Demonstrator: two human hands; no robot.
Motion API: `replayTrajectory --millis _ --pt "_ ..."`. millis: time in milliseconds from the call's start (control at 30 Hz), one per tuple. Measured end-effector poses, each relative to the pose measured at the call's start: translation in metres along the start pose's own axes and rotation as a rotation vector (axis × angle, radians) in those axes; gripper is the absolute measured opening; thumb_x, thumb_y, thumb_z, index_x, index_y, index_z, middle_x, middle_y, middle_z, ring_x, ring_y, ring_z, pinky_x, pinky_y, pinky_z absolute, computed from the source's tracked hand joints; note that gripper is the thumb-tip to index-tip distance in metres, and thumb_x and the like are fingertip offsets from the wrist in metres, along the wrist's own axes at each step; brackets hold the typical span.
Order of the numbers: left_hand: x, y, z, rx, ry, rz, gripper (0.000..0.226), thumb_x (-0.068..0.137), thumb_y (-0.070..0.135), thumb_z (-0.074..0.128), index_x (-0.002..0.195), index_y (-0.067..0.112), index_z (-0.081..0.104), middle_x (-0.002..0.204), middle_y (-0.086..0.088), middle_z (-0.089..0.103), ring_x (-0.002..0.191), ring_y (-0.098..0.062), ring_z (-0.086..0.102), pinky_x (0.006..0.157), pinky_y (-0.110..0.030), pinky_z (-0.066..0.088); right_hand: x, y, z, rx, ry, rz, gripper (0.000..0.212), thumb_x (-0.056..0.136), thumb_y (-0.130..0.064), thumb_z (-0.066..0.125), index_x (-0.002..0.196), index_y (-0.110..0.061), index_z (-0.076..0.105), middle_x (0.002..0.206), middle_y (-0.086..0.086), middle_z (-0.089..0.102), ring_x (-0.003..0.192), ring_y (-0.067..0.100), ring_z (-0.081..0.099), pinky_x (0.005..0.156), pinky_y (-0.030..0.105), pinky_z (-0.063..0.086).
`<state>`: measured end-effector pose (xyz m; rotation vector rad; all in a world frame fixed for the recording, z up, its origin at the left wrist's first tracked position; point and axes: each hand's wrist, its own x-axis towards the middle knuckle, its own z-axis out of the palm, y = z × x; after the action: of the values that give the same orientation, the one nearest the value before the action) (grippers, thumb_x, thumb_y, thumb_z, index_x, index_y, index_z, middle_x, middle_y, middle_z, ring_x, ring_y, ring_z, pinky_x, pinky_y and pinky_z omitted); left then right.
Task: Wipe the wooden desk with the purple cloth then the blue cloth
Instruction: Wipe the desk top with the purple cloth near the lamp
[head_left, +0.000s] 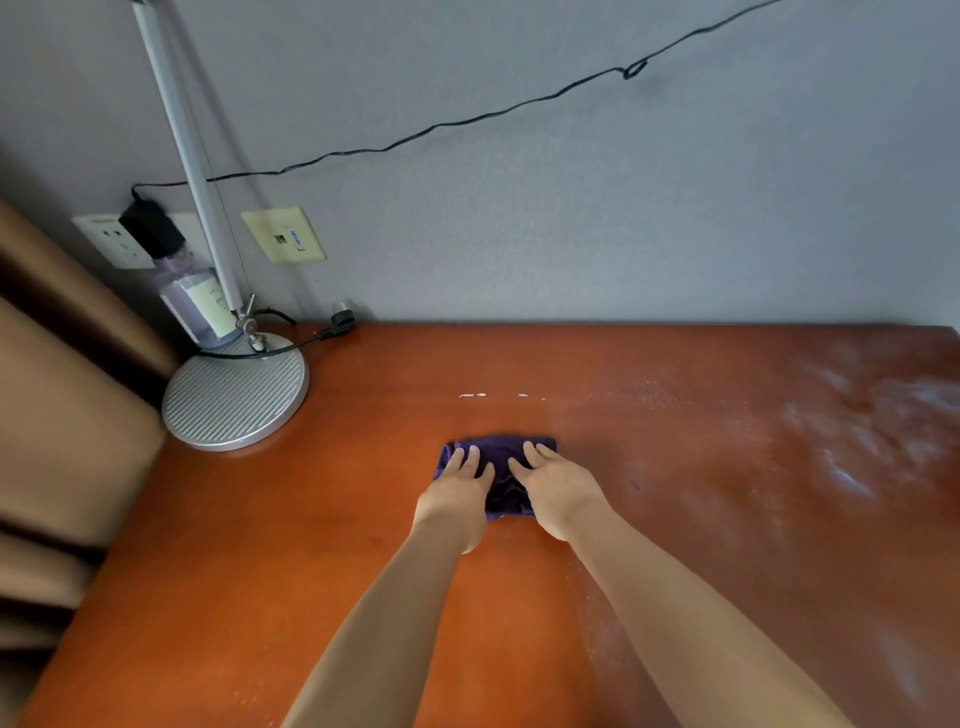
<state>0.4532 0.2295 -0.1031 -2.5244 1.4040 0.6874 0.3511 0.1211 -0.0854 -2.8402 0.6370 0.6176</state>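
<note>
Purple cloth (500, 470), folded into a small pad, lies flat on the wooden desk (322, 519) near the middle of its width, a little nearer the wall than my body. Both my forearms reach forward from the lower edge of the view and converge on it. My left hand (457, 491) rests palm down on the left half of the pad, fingers straight and slightly spread, the fingertips near the far left corner. My right hand (558, 486) lies palm down on the right half, fingers likewise extended and pointing up and to the left, the tips close to the far edge. Neither hand curls round the fabric; both press it flat against the wood, with a dark strip of cloth showing between them and a corner protruding below, between the wrists.

Right of the hands the desk surface carries a pale, powdery film (852, 441), densest toward the far right; a few white flecks (498, 396) lie just beyond the cloth. Left of the hands the wood appears bare and orange-brown.

At the far left corner stands a desk lamp with a round ribbed base (236, 395), a bottle (189, 306) behind it, and wall sockets (283, 234) above. A black cable (467, 120) runs across the grey wall.
</note>
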Motion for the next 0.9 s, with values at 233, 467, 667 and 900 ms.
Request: replayTrajectory --millis 233,467,667,900 --pt "-0.012 0.005 0.005 0.021 -0.028 0.004 0.067 0.099 0.018 0.044 0.153 0.020 0.003 0.160 -0.002 -0.013 0.147 -0.019 -0.013 0.114 -0.039 0.030 -0.013 -0.004 0.007 -0.003 0.002 -0.003 0.067 0.099 -0.007 0.043 0.154 -0.021 0.007 0.161 0.006 -0.003 0.148 0.019 0.002 0.111 0.036 0.033" --pt "0.008 -0.002 -0.004 0.014 -0.005 0.026 0.068 0.099 0.025 0.046 0.153 0.022 0.004 0.160 0.000 -0.013 0.146 -0.018 -0.014 0.113 -0.038 0.031 0.008 0.000 -0.006 -0.041 -0.003 -0.002 0.065 0.099 -0.011 0.043 0.153 -0.020 0.009 0.161 0.007 0.000 0.147 0.020 0.007 0.109 0.036 0.036" --pt "0.033 -0.009 -0.022 -0.010 0.007 0.032 0.067 0.099 0.034 0.046 0.153 0.022 0.007 0.160 0.001 -0.011 0.147 -0.017 -0.013 0.112 -0.040 0.033 0.035 0.008 -0.018 -0.053 -0.001 0.008 0.064 0.100 -0.015 0.043 0.153 -0.021 0.009 0.161 0.006 0.000 0.147 0.019 0.006 0.111 0.036 0.034" --pt "0.057 -0.017 -0.037 -0.009 0.016 0.036 0.068 0.099 0.031 0.047 0.153 0.022 0.007 0.160 0.001 -0.010 0.147 -0.017 -0.012 0.112 -0.039 0.033 0.062 0.016 -0.032 -0.055 0.014 0.018 0.062 0.100 -0.018 0.044 0.153 -0.021 0.011 0.160 0.006 0.004 0.147 0.019 0.008 0.111 0.036 0.034"
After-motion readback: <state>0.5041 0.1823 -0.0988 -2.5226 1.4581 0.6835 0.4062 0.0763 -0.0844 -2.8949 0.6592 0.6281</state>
